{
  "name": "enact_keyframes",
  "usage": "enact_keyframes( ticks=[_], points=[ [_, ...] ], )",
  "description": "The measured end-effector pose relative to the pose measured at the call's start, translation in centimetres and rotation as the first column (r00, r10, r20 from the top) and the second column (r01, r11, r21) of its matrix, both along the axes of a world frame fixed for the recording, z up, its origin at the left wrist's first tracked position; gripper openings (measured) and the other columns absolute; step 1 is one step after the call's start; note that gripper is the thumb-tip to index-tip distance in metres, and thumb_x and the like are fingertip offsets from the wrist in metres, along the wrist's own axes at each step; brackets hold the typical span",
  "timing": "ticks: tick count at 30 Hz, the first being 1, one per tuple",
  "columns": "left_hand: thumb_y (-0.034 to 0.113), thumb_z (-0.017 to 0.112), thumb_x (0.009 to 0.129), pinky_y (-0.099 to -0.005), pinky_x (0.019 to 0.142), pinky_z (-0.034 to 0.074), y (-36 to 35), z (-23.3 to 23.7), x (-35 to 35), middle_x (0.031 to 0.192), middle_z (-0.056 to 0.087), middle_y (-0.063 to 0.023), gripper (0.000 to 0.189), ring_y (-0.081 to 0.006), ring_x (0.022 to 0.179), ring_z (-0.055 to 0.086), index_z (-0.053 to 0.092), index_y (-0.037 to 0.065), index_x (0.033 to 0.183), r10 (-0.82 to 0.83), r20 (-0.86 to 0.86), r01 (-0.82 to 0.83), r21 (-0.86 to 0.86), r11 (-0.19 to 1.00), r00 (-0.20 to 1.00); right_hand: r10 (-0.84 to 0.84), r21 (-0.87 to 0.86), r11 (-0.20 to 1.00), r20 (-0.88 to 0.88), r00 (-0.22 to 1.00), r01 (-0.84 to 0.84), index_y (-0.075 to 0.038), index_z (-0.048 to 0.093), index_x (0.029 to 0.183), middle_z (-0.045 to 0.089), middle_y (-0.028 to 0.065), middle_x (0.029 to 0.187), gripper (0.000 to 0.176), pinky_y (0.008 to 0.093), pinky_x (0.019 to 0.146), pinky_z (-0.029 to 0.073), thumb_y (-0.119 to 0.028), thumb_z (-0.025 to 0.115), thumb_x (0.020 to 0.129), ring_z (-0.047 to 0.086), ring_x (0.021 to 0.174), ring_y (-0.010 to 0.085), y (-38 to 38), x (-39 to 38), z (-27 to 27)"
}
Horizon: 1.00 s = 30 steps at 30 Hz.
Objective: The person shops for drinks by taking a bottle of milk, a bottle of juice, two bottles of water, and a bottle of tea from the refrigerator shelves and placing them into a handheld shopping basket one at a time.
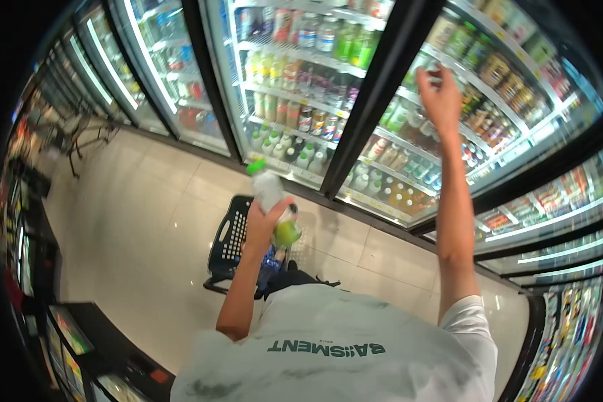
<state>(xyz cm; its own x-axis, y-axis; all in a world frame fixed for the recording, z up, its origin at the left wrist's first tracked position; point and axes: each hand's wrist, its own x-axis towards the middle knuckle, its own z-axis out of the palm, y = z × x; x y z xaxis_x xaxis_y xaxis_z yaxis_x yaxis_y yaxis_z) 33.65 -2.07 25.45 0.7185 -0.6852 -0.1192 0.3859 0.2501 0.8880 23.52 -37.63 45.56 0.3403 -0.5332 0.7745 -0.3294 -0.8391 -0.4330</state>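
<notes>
My left hand (264, 218) is wrapped round a plastic drink bottle (268, 187) with a green cap, a pale whitish body and a green patch near its lower end. The bottle is tilted, cap away from me, above a black shopping basket (232, 234). Part of the basket is hidden by my forearm and the bottle. My right hand (440, 94) is raised in front of the drink shelves (479, 84) of a cooler on the right. Its fingers are bent and apart, and I see nothing between them.
Glass-door coolers (295, 87) full of bottles and cans line the far side, with dark door frames (382, 87) between them. Pale tiles (141, 201) cover the floor. Low dark display cases (107, 335) stand at lower left, and a stocked rack (569, 335) at lower right.
</notes>
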Motion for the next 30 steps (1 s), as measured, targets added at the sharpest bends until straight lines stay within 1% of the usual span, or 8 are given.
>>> enact_keyframes(
  ticks=[1,3,5,8,15,21,25,30],
  points=[
    [0.015,0.071,0.083,-0.0282,0.063,0.053,-0.6,0.7,0.8,0.096,0.066,-0.0112,0.036,-0.0164,0.072,0.066,0.054,-0.001,0.110,0.007,0.019,-0.007,0.013,1.000,1.000,-0.047,0.010,0.999,-0.018,0.999,0.048,0.007,0.056,0.119,0.066,0.0228,0.100,0.073,0.0392,0.076,0.052,-0.053,0.068,0.079,0.067,0.088,0.0292,-3.2,1.7,1.0],
    [0.012,0.068,0.085,-0.0298,0.070,0.055,-1.1,1.3,2.3,0.101,0.065,-0.0116,0.041,-0.0171,0.075,0.065,0.047,-0.002,0.118,-0.034,0.117,0.031,0.033,0.999,0.993,-0.176,-0.054,0.983,-0.053,0.983,0.173,0.007,0.059,0.113,0.066,0.0245,0.098,0.074,0.0420,0.080,0.050,-0.057,0.068,0.077,0.066,0.088,0.0347,-10.2,5.2,0.6],
    [0.009,0.071,0.081,-0.0293,0.074,0.054,-1.7,0.8,2.8,0.102,0.062,-0.0093,0.045,-0.0154,0.083,0.063,0.047,-0.001,0.119,-0.018,0.160,0.027,-0.054,0.998,0.987,-0.313,-0.030,0.949,-0.176,0.933,0.312,0.007,0.062,0.104,0.066,0.0267,0.095,0.067,0.0448,0.083,0.049,-0.055,0.067,0.077,0.065,0.090,0.0405,-10.7,7.2,1.0],
    [0.004,0.070,0.079,-0.0321,0.082,0.052,-1.4,-0.7,3.6,0.107,0.059,-0.0095,0.052,-0.0163,0.093,0.061,0.043,0.000,0.124,-0.035,0.143,0.046,-0.074,0.996,0.989,-0.423,-0.065,0.906,-0.153,0.893,0.418,0.005,0.062,0.095,0.066,0.0283,0.092,0.054,0.0470,0.084,0.048,-0.046,0.065,0.078,0.062,0.093,0.0444,-10.3,9.2,-0.3],
    [-0.001,0.066,0.080,-0.0327,0.085,0.051,-1.5,-3.8,2.6,0.104,0.058,-0.0088,0.051,-0.0178,0.095,0.061,0.041,-0.001,0.124,-0.079,0.146,0.082,-0.011,0.997,0.986,-0.377,-0.203,0.914,-0.104,0.921,0.351,0.004,0.062,0.089,0.065,0.0294,0.088,0.049,0.0493,0.080,0.048,-0.044,0.064,0.081,0.061,0.090,0.0469,-11.3,8.5,-0.6],
    [0.003,0.066,0.082,-0.0284,0.081,0.048,-2.6,-3.4,0.5,0.104,0.058,-0.0058,0.050,-0.0132,0.092,0.057,0.042,-0.001,0.126,-0.107,0.109,0.093,0.132,0.987,0.988,-0.216,-0.061,0.974,0.050,0.975,0.219,0.003,0.059,0.085,0.063,0.0288,0.081,0.035,0.0517,0.074,0.047,-0.031,0.064,0.080,0.060,0.081,0.0471,-5.0,6.8,-0.6],
    [0.006,0.062,0.084,-0.0287,0.079,0.047,-4.6,-4.3,-0.4,0.100,0.058,-0.0060,0.040,-0.0133,0.091,0.057,0.046,0.000,0.120,-0.119,0.033,0.115,0.099,0.988,0.992,-0.042,-0.021,0.999,0.139,0.989,0.046,0.001,0.057,0.087,0.061,0.0235,0.081,0.026,0.0493,0.071,0.046,-0.024,0.063,0.081,0.059,0.078,0.0432,0.0,3.2,-1.0],
    [0.006,0.065,0.083,-0.0290,0.079,0.047,-8.5,-1.7,-1.6,0.102,0.059,-0.0071,0.039,-0.0134,0.091,0.057,0.047,0.001,0.118,-0.132,0.150,0.123,0.067,0.990,0.980,0.080,0.032,0.996,0.150,0.986,-0.086,0.001,0.056,0.087,0.058,0.0170,0.076,0.021,0.0399,0.062,0.045,-0.016,0.066,0.082,0.057,0.067,0.0333,5.8,-2.5,-0.7]
  ],
)
